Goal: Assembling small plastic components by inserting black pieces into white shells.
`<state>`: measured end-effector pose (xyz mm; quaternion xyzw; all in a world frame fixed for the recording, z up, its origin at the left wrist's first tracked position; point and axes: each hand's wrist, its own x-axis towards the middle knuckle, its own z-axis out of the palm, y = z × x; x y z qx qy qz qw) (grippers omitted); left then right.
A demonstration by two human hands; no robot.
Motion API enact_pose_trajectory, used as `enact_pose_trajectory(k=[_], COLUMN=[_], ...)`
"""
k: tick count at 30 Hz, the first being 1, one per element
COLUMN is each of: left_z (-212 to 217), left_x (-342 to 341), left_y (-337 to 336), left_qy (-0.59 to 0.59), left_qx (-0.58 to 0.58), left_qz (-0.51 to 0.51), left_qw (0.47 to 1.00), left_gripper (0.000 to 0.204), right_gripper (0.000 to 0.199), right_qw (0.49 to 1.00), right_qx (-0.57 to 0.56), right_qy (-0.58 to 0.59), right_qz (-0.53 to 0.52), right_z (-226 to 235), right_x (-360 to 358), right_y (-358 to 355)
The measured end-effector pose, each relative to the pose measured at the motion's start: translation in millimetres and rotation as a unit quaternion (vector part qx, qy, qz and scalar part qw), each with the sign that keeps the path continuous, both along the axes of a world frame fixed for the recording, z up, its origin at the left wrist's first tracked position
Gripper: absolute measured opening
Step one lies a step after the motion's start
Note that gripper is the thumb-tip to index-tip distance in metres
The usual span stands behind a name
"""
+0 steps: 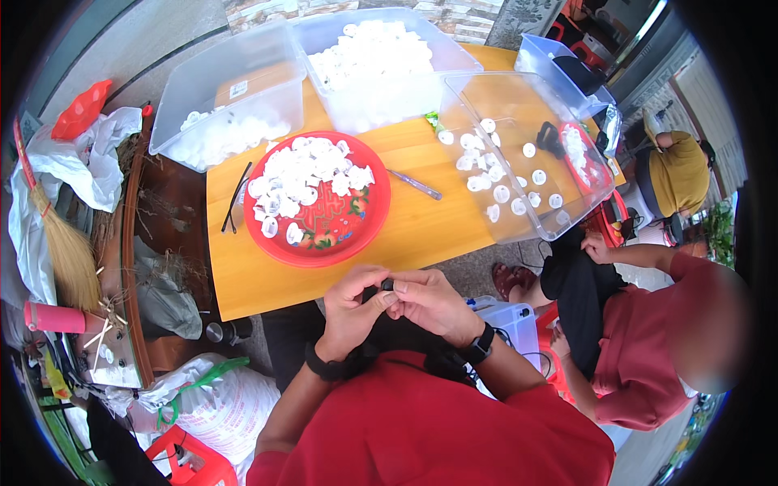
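Both hands pinch one small dark part just below the table's near edge.

I see my left hand (350,304) and right hand (428,301) meeting fingertip to fingertip, both closed on a small black piece (387,284) — held close in front of my chest, I judge so both thumbs can work it. At 12 o'clock from it, within reach on the wooden table (421,235), sits a red plate (318,199) heaped with white round caps (304,174). Clear plastic bins (369,57) of more caps stand farther out at 12; a tilted clear bin (519,154) at 2 o'clock holds scattered ones. Metal tweezers (415,185) lie just beside the plate — at 1 o'clock.
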<state>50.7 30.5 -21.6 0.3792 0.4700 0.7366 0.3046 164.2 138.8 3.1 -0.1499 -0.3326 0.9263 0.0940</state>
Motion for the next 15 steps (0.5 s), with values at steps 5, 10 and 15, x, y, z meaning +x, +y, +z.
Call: enact_pose_trajectory(k=[5, 10, 15], left_z=[-0.5, -2.5, 3.0], left_x=[2.1, 10.4, -15.7], left_y=[-1.9, -0.7, -1.9], left_qy=[0.082, 0.075, 0.148], left_qx=[-0.058, -0.071, -0.081], left_qz=[-0.041, -0.018, 0.1], left_qw=[0.994, 0.995, 0.981], left_gripper=[0.033, 0.041, 0.031], right_gripper=[0.023, 0.021, 0.024], right_qw=[0.997, 0.594, 0.392], right_qx=[-0.002, 0.615, 0.603], right_qy=[-0.073, -0.112, -0.123], right_qz=[0.019, -0.507, -0.684], right_z=[-10.0, 142.7, 172.9], right_x=[3.8, 94.7, 135.0], right_y=[8.4, 48.7, 89.9])
